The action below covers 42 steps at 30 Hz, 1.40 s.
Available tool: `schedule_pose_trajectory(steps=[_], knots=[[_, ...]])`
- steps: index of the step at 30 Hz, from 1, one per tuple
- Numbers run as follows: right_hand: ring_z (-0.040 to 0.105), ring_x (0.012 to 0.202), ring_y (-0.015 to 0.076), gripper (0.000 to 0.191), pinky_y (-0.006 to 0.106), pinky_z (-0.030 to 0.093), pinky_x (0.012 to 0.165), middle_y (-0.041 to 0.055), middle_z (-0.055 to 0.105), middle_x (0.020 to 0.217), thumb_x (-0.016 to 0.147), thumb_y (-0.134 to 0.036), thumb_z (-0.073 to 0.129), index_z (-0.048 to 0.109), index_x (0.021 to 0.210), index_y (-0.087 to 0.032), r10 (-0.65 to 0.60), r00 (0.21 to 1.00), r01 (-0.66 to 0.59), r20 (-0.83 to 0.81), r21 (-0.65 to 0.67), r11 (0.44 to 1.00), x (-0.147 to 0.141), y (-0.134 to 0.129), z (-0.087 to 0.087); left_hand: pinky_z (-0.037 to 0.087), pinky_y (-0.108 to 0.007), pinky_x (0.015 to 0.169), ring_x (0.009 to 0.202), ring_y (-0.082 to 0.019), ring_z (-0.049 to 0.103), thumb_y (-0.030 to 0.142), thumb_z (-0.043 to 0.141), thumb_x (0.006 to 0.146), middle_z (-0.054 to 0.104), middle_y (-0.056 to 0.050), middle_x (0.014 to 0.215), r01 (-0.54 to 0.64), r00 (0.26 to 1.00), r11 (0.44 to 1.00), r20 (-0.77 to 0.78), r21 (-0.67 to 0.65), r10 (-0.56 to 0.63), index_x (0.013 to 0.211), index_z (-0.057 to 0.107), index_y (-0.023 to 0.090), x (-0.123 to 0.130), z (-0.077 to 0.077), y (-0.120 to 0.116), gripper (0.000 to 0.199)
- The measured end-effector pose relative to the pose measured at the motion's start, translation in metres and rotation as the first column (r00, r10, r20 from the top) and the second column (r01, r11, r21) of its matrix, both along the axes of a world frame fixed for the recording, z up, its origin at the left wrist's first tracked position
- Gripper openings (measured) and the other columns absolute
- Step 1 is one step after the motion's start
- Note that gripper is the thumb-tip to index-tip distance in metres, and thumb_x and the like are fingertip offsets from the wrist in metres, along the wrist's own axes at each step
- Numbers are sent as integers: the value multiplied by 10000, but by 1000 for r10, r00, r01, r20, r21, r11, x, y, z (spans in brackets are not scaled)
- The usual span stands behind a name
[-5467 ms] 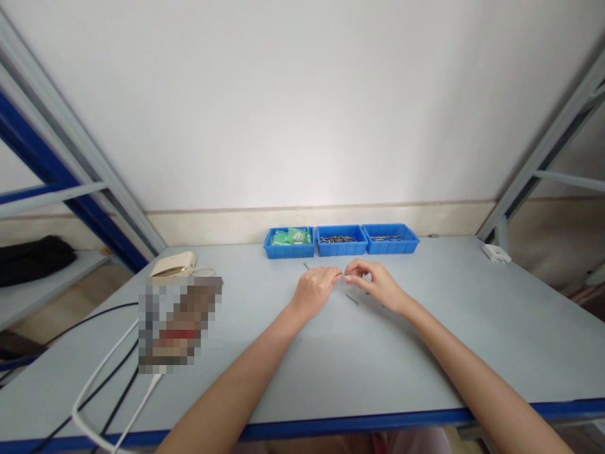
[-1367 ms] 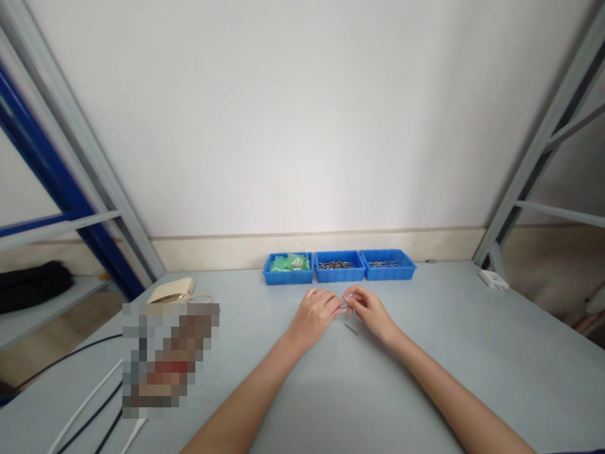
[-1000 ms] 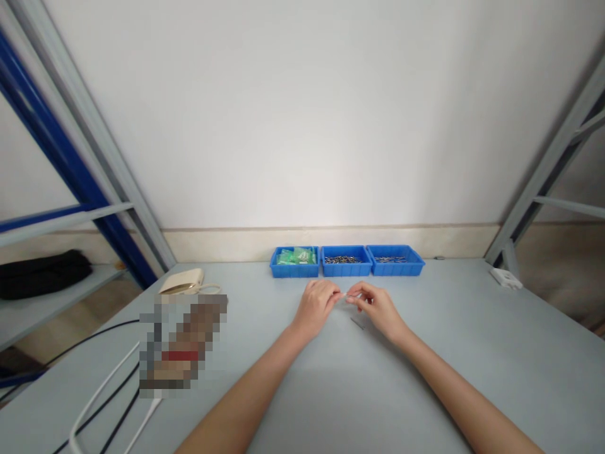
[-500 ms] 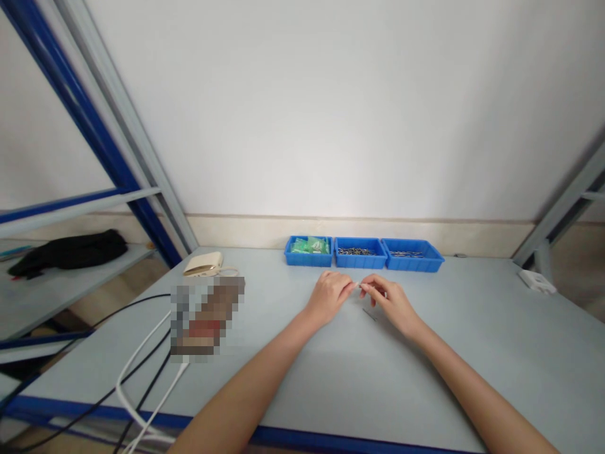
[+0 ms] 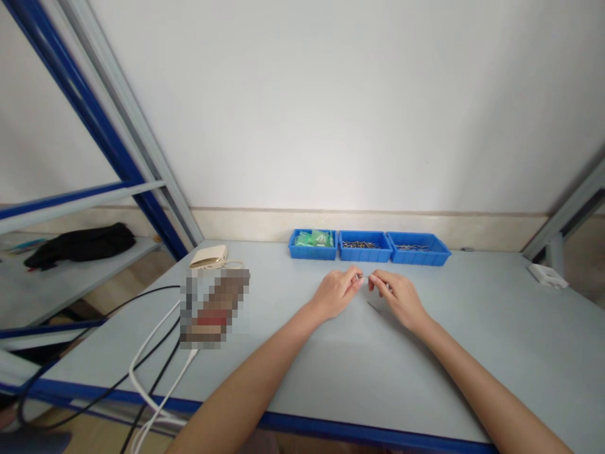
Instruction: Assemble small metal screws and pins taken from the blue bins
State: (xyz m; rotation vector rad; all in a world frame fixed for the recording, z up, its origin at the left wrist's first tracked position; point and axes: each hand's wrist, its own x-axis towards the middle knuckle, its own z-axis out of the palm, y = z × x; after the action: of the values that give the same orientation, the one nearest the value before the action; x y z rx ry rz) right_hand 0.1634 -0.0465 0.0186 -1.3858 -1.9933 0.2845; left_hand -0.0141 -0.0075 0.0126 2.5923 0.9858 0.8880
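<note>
My left hand (image 5: 336, 291) and my right hand (image 5: 394, 295) face each other over the grey table, in front of the blue bins. Both are closed in a pinch, with a thin metallic piece (image 5: 365, 276) running between their fingertips. Its ends are hidden by the fingers, and it is too small to name. A thin dark metal pin (image 5: 374, 307) lies on the table just below my right fingers. Behind the hands are a blue bin with green packets (image 5: 314, 239) and two blue bins with thin metal pieces (image 5: 360, 244) (image 5: 411, 248).
A cream box (image 5: 209, 257) stands at the back left of the table (image 5: 368, 378), behind a pixelated object (image 5: 215, 312). White and black cables run over the left front edge. A white device (image 5: 547, 275) lies far right.
The camera view has shifted slightly. My fingertips are a little farther apart, and more of the thin metallic piece shows between them.
</note>
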Motion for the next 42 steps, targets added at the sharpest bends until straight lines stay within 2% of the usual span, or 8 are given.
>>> schedule_pose_trajectory(steps=[6,12,16,21,24,30,36,42], knots=[[486,551,118,470,234,340,595,-15,543,581,950,-456,288,588,702,-191,47,995,-54,-90,-72,996,0,1,0,381,-250,660,635,-147,556,301,290,967,607,14,658,-80,992,994,-96,70,87,840,545,192,1,1,-2,304],[537,605,125,319,236,384,598,0,637,739,882,-486,452,594,893,-200,103,980,-118,-173,-84,989,-1,3,-4,356,-245,637,597,-136,517,306,310,959,566,13,606,-99,989,991,-97,91,107,738,538,183,0,0,0,340],[530,618,130,305,244,381,622,3,634,726,859,-481,495,615,840,-201,92,978,-105,-186,-65,992,0,3,-3,350,-241,621,571,-129,508,309,318,956,562,18,591,-93,991,991,-89,97,102,732,544,182,0,-1,0,342],[498,585,122,369,244,358,607,2,610,685,888,-480,437,613,738,-193,71,979,-85,-192,-66,994,1,2,0,386,-235,650,627,-131,566,363,374,942,635,12,706,-52,998,997,-21,61,53,943,557,182,0,-2,0,258],[468,547,115,424,243,348,601,-6,563,605,904,-484,400,601,684,-182,64,978,-82,-198,-86,993,1,2,0,395,-238,676,639,-133,576,340,353,951,631,16,688,-43,998,997,-41,61,46,948,562,185,1,-2,1,260],[492,559,113,474,242,370,623,-5,568,604,922,-502,352,598,680,-177,126,965,-168,-231,-171,971,0,2,-2,381,-244,650,617,-143,559,322,316,958,603,7,626,-78,993,993,-81,88,85,768,575,187,0,0,-1,349],[487,528,115,523,240,394,583,-1,523,528,924,-531,305,520,606,-175,174,940,-245,-294,-227,943,-3,1,1,394,-237,680,642,-136,574,309,348,952,631,12,675,-70,997,997,-33,34,71,902,583,191,1,1,-2,268],[474,540,107,369,245,382,595,-17,584,636,879,-518,444,571,789,-184,159,950,-220,-269,-216,951,-3,0,1,373,-242,642,602,-135,537,310,336,955,584,13,604,-126,989,991,-78,37,128,732,571,189,1,3,-3,346]])
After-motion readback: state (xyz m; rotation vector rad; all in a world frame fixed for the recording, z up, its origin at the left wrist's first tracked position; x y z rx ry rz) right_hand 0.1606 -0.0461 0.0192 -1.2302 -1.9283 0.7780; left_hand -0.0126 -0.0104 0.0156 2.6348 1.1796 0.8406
